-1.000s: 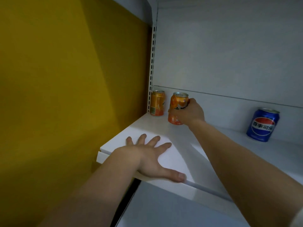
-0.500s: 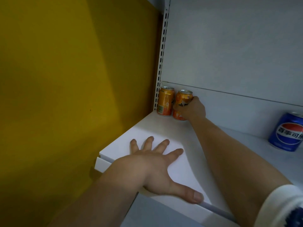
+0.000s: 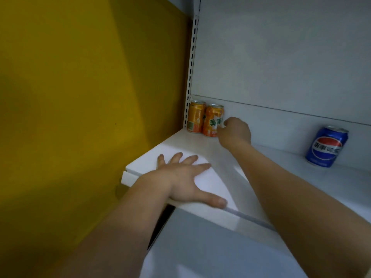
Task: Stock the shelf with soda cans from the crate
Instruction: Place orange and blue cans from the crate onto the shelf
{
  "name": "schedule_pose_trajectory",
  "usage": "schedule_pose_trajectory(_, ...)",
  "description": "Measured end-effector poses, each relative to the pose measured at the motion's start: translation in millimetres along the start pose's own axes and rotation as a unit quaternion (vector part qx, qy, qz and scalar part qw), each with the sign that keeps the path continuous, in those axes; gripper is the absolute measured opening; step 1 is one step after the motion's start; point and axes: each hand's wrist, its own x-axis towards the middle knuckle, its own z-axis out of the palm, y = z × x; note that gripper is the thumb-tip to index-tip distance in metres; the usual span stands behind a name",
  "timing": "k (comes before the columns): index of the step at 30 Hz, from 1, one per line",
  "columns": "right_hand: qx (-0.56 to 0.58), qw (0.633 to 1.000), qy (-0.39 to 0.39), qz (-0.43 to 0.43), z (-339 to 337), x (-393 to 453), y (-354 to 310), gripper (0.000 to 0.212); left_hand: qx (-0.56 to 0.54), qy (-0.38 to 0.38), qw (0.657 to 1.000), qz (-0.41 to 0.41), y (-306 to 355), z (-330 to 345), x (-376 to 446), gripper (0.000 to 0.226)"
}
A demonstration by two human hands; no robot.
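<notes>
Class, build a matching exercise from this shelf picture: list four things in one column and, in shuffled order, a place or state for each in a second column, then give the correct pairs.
Things
1. left hand
2. right hand
3. blue can
4. corner orange can

Places or states
A. stands alone on the shelf, far right
B. lies flat, fingers spread, on the shelf's front edge
C. fingers curled, at the side of the second orange can
D. stands next to the slotted upright

Pairs: 1-B, 2-C, 3-A, 4-D
</notes>
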Motion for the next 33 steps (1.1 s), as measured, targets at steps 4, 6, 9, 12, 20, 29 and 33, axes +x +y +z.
schedule_pose_trajectory(4, 0.029, 0.985, 0.092, -0.145, -40, -88, 11, 0.022, -0.028, 0.079, 0.996, -0.004, 7, 9, -20, 0.111)
schedule_pose_trajectory(6, 0.084, 0.969, 0.126, -0.192, -51, -138, 25, 0.019, -0.05, 0.149, 0.988, -0.012, 15, 25, -31, 0.091)
schedule_pose_trajectory(9, 0.174, 0.948, 0.163, -0.209, -60, -216, 49, 0.012, -0.159, 0.359, 0.919, 0.032, 36, 69, -58, 0.039)
schedule_pose_trajectory(12, 0.203, 0.937, 0.162, -0.235, -55, -284, 83, 0.01, -0.253, 0.475, 0.841, 0.059, 65, 144, -98, 0.025)
schedule_pose_trajectory(20, 0.048, 0.974, -0.222, -0.008, 42, -415, 199, 0.018, -0.406, -0.016, 0.898, -0.168, 90, 346, -139, 0.024)
schedule_pose_trajectory(29, -0.085, 0.881, -0.443, 0.144, 131, -487, 254, 0.064, -0.566, -0.154, 0.775, -0.234, 93, 398, -160, 0.041)
schedule_pose_trajectory(33, -0.05, 0.916, -0.375, 0.133, 118, -491, 249, 0.061, -0.599, -0.113, 0.752, -0.251, 87, 398, -165, 0.047)
